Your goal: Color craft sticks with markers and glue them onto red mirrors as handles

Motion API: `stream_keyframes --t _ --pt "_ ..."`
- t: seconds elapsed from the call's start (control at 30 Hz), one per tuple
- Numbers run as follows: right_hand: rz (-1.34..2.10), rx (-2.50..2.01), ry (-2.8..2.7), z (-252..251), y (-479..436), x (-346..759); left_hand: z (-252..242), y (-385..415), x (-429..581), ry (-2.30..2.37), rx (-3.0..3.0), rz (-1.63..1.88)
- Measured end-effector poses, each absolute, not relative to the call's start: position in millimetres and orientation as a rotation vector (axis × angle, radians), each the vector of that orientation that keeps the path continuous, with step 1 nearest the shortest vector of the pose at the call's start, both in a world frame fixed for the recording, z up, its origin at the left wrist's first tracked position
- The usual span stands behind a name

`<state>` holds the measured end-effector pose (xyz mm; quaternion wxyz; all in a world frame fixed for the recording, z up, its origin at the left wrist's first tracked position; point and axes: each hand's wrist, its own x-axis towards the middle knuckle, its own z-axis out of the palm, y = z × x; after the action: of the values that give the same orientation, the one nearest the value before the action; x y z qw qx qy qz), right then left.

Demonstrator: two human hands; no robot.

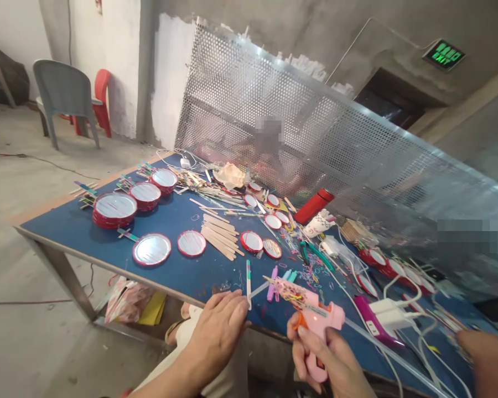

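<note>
My left hand [222, 326] is at the table's front edge, fingers together, its fingertips on the near end of a craft stick [249, 276] with coloured bands. A second, pale stick [259, 289] slants away from that end; the hand hides part of the join. In my right hand [326, 354] is a pink glue gun [311, 309], a finger at its orange trigger and its nozzle pointing left toward the sticks. A clear glue stick [373, 334] trails from the gun's back. Beyond the nozzle lie purple [273, 283] and teal clips.
Stacks of red-rimmed discs [115, 209] stand at the left; single discs [151, 249] lie nearer. Plain craft sticks [219, 235] fan out mid-table. A red bottle [314, 205], purple power strip [373, 323] and white cables are at right. Another person's hand [489, 354] shows at the right edge.
</note>
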<state>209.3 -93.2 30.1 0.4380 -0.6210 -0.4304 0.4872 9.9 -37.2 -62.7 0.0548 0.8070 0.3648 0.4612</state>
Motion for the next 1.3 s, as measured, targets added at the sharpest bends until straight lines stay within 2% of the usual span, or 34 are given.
stream_keyframes --t 0.17,0.3,0.6,0.9,1.1,1.3 --pt "1.315 -1.519 -1.087 21.2 -93.3 217.1 -51.8 -34.3 13.0 1.234 2.416 1.329" --pt "1.414 -1.457 -1.084 17.3 -91.7 216.8 -36.7 -27.2 17.7 1.382 2.43 1.14" --pt "1.375 -1.331 -0.922 16.7 -83.3 197.4 -10.4 -5.1 2.2 1.433 2.273 0.63" --pt "1.209 -1.341 -0.856 29.7 -77.6 199.5 -4.3 -3.9 10.3 1.413 2.24 0.688" --pt "1.311 -1.326 -0.924 28.7 -77.7 195.0 -0.8 0.0 16.8 1.422 2.291 0.701" --pt "1.268 -1.296 -0.846 25.0 -72.8 189.7 7.0 8.3 25.8 1.549 2.246 0.6"
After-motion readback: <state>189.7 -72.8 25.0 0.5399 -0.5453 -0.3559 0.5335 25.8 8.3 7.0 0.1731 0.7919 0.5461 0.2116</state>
